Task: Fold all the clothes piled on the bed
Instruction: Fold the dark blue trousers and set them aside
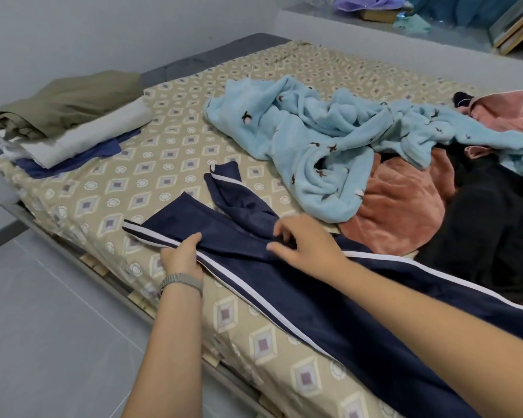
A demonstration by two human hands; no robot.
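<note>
- Your left hand (183,256) grips the near edge of the navy trousers (299,285), thumb on top, fingers curled under the white side stripe.
- A woven band (181,285) circles your left wrist.
- Your right hand (305,241) pinches a bunch of the same navy fabric, where the two legs part.
- The trousers lie along the near edge of the bed (163,164), one leg flat, the other twisted towards the middle.
- Beyond your right hand sits the unfolded pile: a light blue fleece garment (308,140) on top, a salmon pink one (402,212) beneath it, a black one (489,236) to the right.
- At the far left corner rests a folded stack (73,125), olive on top, then white, then dark blue.
</note>
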